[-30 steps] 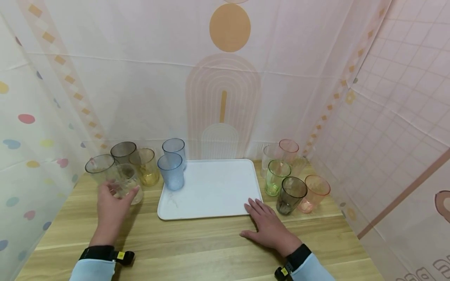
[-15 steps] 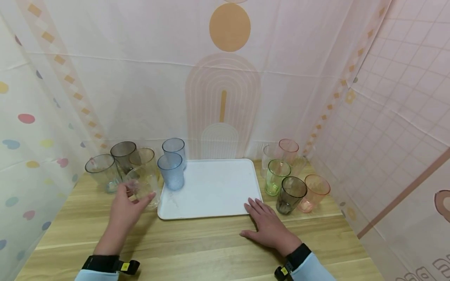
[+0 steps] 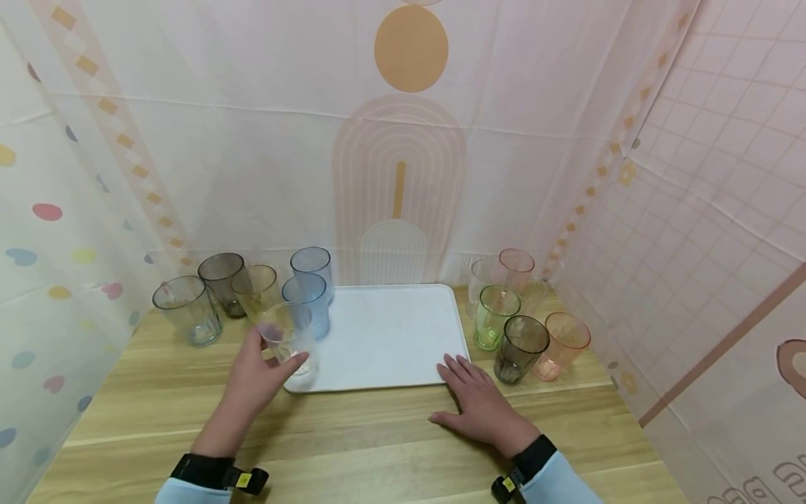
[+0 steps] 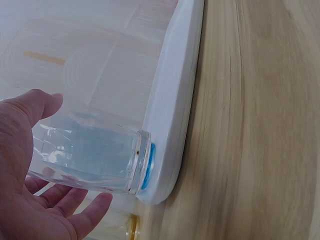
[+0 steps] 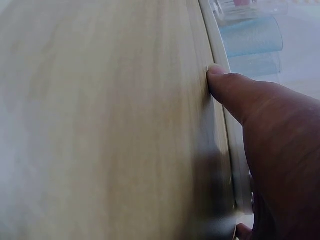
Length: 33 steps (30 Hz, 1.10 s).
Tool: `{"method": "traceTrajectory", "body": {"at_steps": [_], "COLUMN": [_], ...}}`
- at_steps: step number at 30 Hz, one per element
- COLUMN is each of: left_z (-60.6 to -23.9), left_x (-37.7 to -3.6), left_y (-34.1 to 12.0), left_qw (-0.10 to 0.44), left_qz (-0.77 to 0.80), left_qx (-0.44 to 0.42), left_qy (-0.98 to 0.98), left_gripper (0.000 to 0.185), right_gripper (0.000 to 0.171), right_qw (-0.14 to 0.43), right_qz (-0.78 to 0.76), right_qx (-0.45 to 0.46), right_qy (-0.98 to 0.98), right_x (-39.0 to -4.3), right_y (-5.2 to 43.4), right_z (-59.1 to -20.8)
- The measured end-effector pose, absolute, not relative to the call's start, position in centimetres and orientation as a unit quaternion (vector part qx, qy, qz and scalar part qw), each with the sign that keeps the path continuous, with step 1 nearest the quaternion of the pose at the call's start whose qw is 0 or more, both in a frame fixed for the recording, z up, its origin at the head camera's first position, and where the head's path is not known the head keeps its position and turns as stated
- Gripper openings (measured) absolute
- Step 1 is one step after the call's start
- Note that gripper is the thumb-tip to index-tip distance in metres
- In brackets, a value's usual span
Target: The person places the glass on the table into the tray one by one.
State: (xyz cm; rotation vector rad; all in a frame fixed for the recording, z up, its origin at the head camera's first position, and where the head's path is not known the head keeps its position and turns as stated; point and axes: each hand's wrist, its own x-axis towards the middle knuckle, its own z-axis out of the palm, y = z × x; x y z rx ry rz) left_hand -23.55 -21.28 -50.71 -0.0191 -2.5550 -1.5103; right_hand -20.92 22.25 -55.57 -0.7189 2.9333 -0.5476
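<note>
My left hand [image 3: 261, 369] grips a clear tumbler [image 3: 288, 334] and holds it over the front left corner of the white tray [image 3: 384, 336]. In the left wrist view the clear tumbler [image 4: 90, 157] lies in my curled fingers with its base just above the tray rim [image 4: 175, 110]. My right hand [image 3: 478, 402] rests flat on the wooden table [image 3: 378, 448], fingertips against the tray's front right corner. In the right wrist view a fingertip [image 5: 217, 70] touches the tray edge [image 5: 220, 120].
Left of the tray stand a clear glass [image 3: 186, 309], a smoky one [image 3: 222, 280], an amber one [image 3: 255, 288] and two blue ones [image 3: 311, 276]. On the right stand green [image 3: 496, 316], dark [image 3: 520, 348], orange [image 3: 562, 346] and pink [image 3: 516, 269] glasses. Fabric walls enclose the table.
My left hand has lifted the clear tumbler out of the left group and carried it rightward to the tray's front left corner. The right hand has stayed put.
</note>
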Motion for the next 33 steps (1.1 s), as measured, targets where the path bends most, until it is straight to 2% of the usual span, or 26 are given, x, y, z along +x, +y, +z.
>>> {"method": "traceTrajectory", "body": {"at_steps": [18,27,33], "left_z": [-52.1,-52.6,-52.9], "left_x": [-24.2,-24.4,-24.5], "left_y": [-20.5,-20.7,-21.6], "left_qw": [0.049,0.047,0.035], "left_qz": [-0.510,-0.507,-0.478], "left_qx": [-0.003,-0.005,-0.029], "left_qy": [-0.859,-0.861,-0.877], "left_gripper": [0.083,0.089,0.109], "right_gripper": [0.095,0.096,0.095], "right_qw": [0.035,0.030,0.028], "right_qz": [-0.183,-0.178,-0.180], "right_qx": [-0.237,-0.235,-0.235], "right_qy": [0.953,0.955,0.955], "right_x": [-20.9,-20.9,-20.9], "right_y": [22.2,22.2,22.1], "right_z": [-55.4,-55.5,-55.5]}}
